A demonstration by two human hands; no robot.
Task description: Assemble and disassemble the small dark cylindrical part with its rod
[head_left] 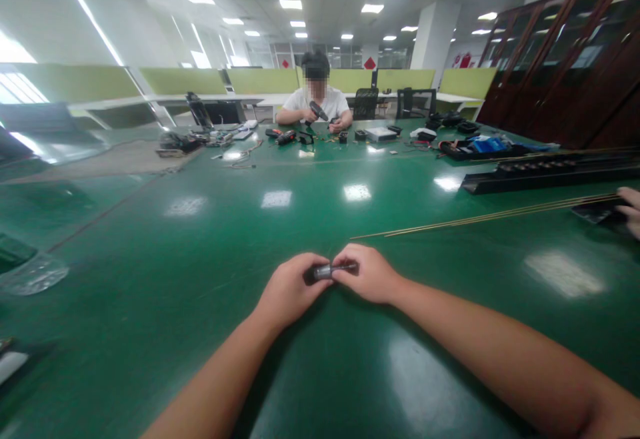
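Observation:
My left hand (290, 292) is closed around a small metal cylinder (323, 272), dark at one end with a silvery band. From the right, my right hand (374, 276) meets it, fingers pinched on a thin dark piece (346, 267) in line with the cylinder. Whether the two pieces are joined cannot be made out. Both hands are low over the green table (210, 332), close to its middle. Just beyond my right hand, thin brass-coloured rods (450, 222) lie on the tabletop.
Across the table a person (316, 102) holds a power drill (319, 111). Tools and small parts are spread before them. Another person's hand (631, 211) is at the right edge, near a long black rail (550, 176). A clear container (33, 272) stands at left.

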